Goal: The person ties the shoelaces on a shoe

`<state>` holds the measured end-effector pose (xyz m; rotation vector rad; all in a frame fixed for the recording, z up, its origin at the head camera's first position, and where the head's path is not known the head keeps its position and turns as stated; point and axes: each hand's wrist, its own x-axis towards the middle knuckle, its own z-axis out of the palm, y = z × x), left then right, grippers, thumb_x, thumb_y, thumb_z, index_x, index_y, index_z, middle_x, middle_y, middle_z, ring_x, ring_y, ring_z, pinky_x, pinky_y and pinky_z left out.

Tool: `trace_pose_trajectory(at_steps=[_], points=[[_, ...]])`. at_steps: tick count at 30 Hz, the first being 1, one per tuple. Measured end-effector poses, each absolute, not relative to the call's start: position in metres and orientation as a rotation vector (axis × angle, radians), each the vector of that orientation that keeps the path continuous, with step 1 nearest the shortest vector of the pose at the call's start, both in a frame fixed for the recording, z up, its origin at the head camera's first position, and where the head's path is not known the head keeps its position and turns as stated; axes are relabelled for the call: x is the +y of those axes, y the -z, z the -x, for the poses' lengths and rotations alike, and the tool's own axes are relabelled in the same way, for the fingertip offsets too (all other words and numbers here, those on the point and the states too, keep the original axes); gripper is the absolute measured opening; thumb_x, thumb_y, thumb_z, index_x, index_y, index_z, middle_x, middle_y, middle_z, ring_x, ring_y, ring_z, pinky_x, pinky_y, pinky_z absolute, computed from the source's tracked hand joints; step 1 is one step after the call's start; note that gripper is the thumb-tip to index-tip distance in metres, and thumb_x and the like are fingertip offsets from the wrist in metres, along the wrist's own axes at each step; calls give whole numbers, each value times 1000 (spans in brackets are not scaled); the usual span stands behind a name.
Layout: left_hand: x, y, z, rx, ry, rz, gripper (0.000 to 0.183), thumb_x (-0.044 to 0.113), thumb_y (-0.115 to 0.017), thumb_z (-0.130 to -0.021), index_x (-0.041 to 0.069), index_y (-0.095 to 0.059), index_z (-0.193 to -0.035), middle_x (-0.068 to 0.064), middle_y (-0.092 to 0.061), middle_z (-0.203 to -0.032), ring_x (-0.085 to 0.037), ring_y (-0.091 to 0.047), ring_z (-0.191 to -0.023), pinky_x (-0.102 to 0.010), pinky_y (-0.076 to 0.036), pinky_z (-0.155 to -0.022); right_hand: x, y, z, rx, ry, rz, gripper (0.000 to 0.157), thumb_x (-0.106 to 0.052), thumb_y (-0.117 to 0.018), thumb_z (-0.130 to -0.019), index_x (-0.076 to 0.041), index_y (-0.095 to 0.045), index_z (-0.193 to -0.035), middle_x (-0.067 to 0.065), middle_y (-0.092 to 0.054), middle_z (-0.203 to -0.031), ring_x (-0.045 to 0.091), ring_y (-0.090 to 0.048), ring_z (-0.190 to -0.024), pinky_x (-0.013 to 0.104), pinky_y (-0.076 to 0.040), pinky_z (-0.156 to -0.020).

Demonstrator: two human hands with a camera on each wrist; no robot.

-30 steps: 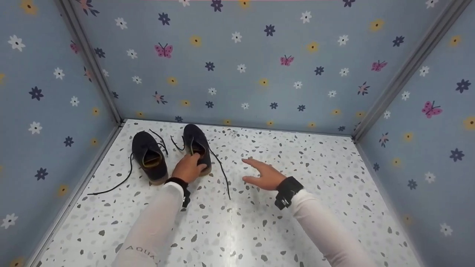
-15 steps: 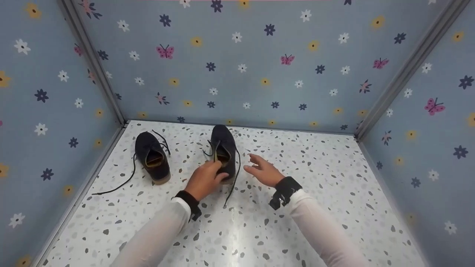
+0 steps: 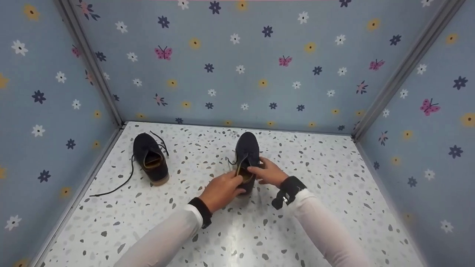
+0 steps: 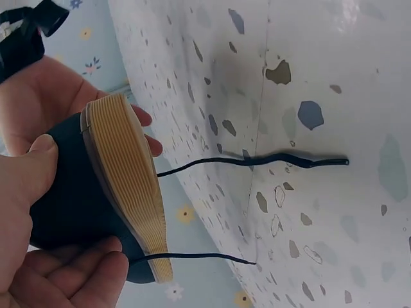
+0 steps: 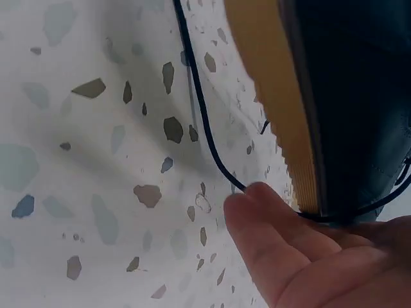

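Note:
A dark navy lace-up shoe [image 3: 247, 146] with a ridged tan sole [image 4: 125, 167] hangs close over the floor, its toe toward the back wall. My left hand [image 3: 221, 191] grips it at the heel and collar, thumb and fingers on opposite sides. On its right flank is my right hand [image 3: 272, 172], thumb at the opening and fingers along the side. In the right wrist view those fingers [image 5: 276, 234] reach past the sole's edge, where a dark lace [image 5: 205, 122] runs by them. The matching shoe [image 3: 150, 159] stands at the left, its laces undone.
The white speckled floor [image 3: 304, 222] meets a flowered blue back wall [image 3: 241, 85] and similar side panels with metal corner strips. A loose lace [image 3: 118, 191] from the standing shoe trails toward the left panel.
My left hand has carried the shoe rightward, away from its mate, to the middle of the floor. My right hand, earlier apart from it, now meets its right side.

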<state>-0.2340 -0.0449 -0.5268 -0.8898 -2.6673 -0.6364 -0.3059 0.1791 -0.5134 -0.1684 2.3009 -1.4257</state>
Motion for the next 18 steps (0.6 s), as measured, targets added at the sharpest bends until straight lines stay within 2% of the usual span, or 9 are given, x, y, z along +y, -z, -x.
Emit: trace_pose_trajectory(at_steps=[5,10,12,14,16,18], points=[[-38,528,230,-2586,554,969,22,29,-77,-95,15,-62,-102,-10,-71,-127,-25,-75,-106,-39,-62,-87,181,517,305,2121,1603,76,79,-28,-70,-96,-5,-31,-161,28,-62,-140,30,-76,-102,49,-63,-91],[-34,527,231,-2575,570,997,24,30,-78,-94,17,-62,-107,-11,-70,-129,-26,-73,-111,-40,-62,-90,187,524,303,2023,1747,21,74,-15,-67,-93,-2,-34,-158,28,-63,-136,27,-77,-100,45,-63,-91],[-35,525,232,-2581,584,1017,28,33,-77,-95,18,-63,-115,-12,-69,-132,-27,-72,-113,-41,-61,-93,190,526,302,1997,1785,6,74,-14,-66,-94,-3,-33,-159,28,-62,-137,28,-76,-104,45,-62,-93],[-38,524,233,-2619,640,1049,41,38,-73,-98,19,-60,-131,-13,-65,-140,-28,-70,-122,-42,-59,-100,193,528,301,2003,1800,-6,76,-14,-67,-94,-3,-32,-160,28,-62,-138,29,-76,-106,45,-62,-94],[-44,524,236,-2692,771,1050,55,44,-68,-100,19,-51,-147,-11,-60,-149,-26,-65,-130,-42,-55,-108,196,528,300,2042,1790,-7,79,-15,-70,-93,-2,-32,-160,28,-63,-137,28,-75,-106,45,-62,-93],[-52,523,240,-2758,944,987,64,50,-62,-103,18,-43,-155,-8,-57,-153,-24,-62,-135,-43,-52,-112,198,526,298,2091,1761,5,81,-16,-72,-91,-2,-32,-161,27,-64,-137,27,-75,-106,43,-63,-91]])
